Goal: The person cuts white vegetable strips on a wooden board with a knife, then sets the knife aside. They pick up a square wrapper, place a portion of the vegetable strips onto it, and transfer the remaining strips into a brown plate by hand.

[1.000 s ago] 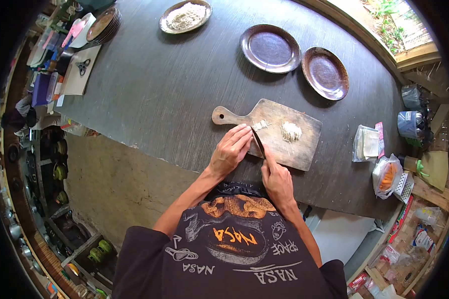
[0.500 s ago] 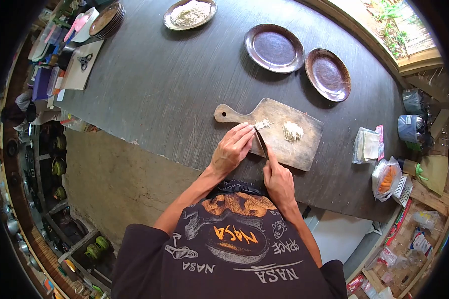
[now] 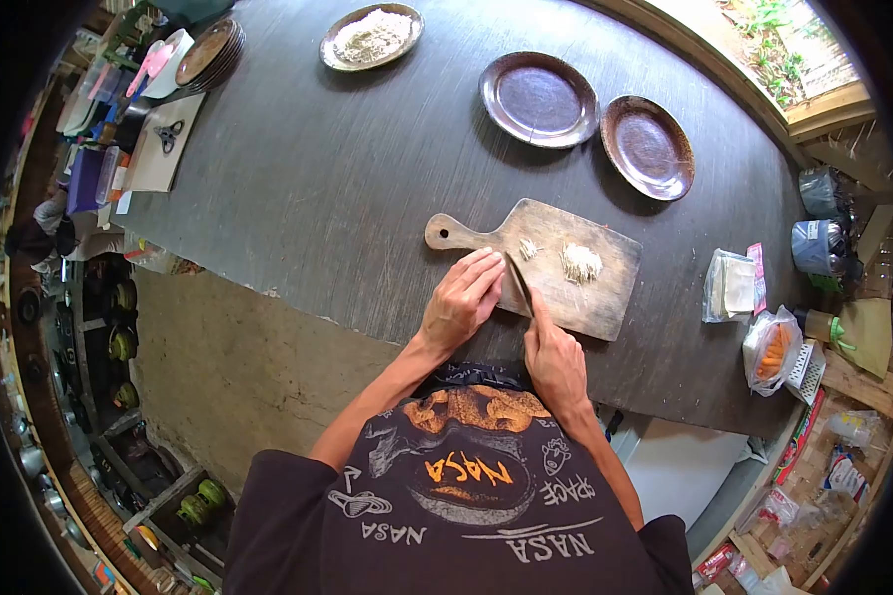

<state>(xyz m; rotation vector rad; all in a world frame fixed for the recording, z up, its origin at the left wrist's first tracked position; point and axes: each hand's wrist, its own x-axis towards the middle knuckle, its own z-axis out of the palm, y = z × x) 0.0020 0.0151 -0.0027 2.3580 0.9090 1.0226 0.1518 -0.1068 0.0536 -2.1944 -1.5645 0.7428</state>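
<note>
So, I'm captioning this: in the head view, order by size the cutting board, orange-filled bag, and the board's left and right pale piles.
1. Cutting board
2. Orange-filled bag
3. Right pale pile
4. Left pale pile

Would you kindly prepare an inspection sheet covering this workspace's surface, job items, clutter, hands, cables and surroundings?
Surface: dark table, lightly streaked.
Job items: wooden cutting board bearing a large shredded pile and a small shredded pile; knife over the board.
Clutter: two dark plates beyond the board; stacked plates far left; bagged orange items at right.
Hands: right hand grips the knife; left hand has fingertips beside the blade, anything beneath hidden.
Cables: nothing seen on the table.
Surroundings: bright opening upper right; crowded shelves left.
</note>
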